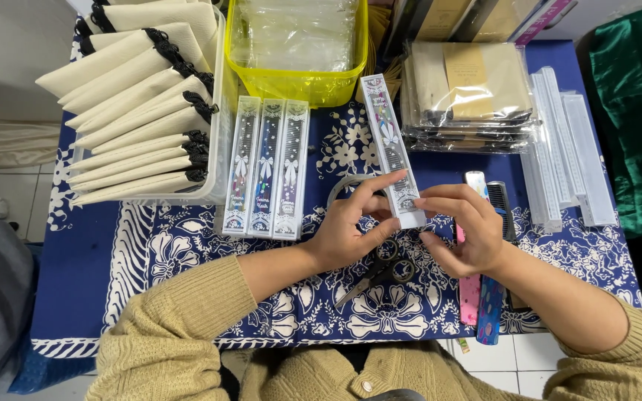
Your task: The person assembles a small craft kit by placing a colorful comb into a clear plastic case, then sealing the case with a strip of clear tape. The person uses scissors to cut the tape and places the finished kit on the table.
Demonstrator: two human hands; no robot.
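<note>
Both hands, left hand (343,226) and right hand (462,230), pinched fingers around the boxed comb (391,145) mid-bench, above scissors (377,273).

Long clear comb box (391,141) (patterned) lies slanted, near end lifted.

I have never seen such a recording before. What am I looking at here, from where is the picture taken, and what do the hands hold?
There is no machine: a person works with two bare hands. The single picture comes from a camera on the person's head, looking down.

The left hand and right hand together hold the near end of a long clear comb box.

On the blue patterned tablecloth lie three filled comb boxes, scissors, loose combs, a roll of tape, a yellow tub of clear bags, a bin of cream pouches, stacked packets and empty clear boxes.
</note>
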